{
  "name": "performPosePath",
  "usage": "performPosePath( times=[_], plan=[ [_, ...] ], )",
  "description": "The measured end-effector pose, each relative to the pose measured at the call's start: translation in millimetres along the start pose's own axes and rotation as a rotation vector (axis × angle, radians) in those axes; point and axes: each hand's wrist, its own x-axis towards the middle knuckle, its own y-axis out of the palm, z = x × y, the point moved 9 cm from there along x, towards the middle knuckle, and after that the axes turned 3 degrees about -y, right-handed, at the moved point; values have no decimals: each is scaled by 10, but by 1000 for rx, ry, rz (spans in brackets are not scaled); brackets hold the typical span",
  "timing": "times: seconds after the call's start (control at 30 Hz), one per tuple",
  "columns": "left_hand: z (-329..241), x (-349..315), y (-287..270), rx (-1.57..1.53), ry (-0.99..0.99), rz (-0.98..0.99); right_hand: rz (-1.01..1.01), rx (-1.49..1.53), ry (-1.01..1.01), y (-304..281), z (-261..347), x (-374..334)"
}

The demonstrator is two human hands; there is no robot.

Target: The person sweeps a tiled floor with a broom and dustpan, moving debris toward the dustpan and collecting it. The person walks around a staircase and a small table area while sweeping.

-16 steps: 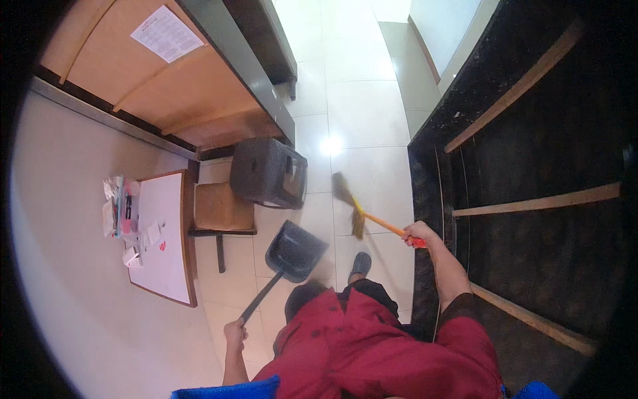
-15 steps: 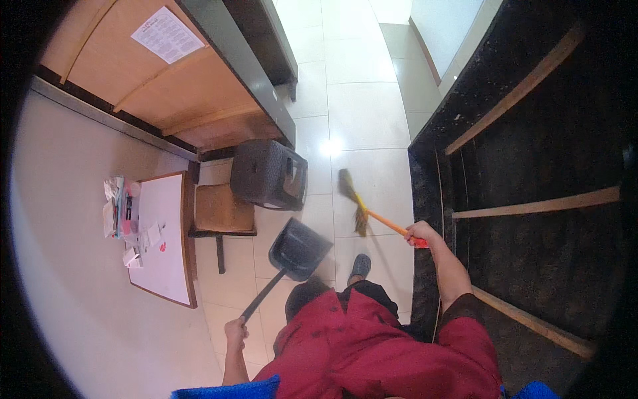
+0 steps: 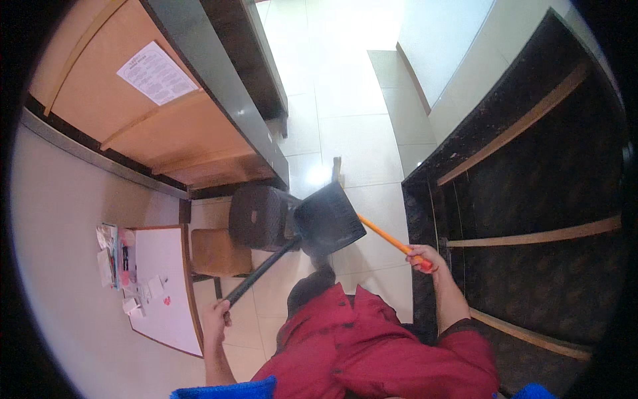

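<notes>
My left hand (image 3: 217, 320) is closed round the end of a long black handle that belongs to a black dustpan (image 3: 329, 218). The pan is held in front of me and tilted; whether it touches the floor I cannot tell. In my right hand (image 3: 424, 258) is the orange handle (image 3: 384, 234) of a broom, gripped near its red end. Most of the broom head is hidden behind the dustpan. Only a brownish tip (image 3: 337, 167) shows beyond the pan's far edge.
A dark plastic stool (image 3: 254, 218) stands left of the dustpan, beside a brown seat (image 3: 219, 253). A whiteboard (image 3: 163, 286) with small items is further left. Wood-backed furniture (image 3: 153, 113) is at far left, a dark ribbed panel (image 3: 531, 199) on the right.
The dustpan has swung forward and right, and now covers most of the broom head. My left hand has shifted left. The stool and furniture sit slightly differently in view as I move.
</notes>
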Motion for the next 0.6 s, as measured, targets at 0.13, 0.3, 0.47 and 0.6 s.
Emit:
performPosePath(
  times=[0.13, 0.3, 0.47, 0.6],
  plan=[
    [-782, 459, -124, 70, 58, 35, -7, 50, 31, 162, -155, 662],
    [-1060, 1000, -59, 77, 48, 72, -247, -170, 10, 207, 21, 1083],
    [-804, 1501, 57, -124, -40, 81, -364, -148, -172, 536, 830, 622],
    [-920, 1764, 591, -283, -138, 88, -361, -157, -318, 615, 1565, 569]
  ],
)
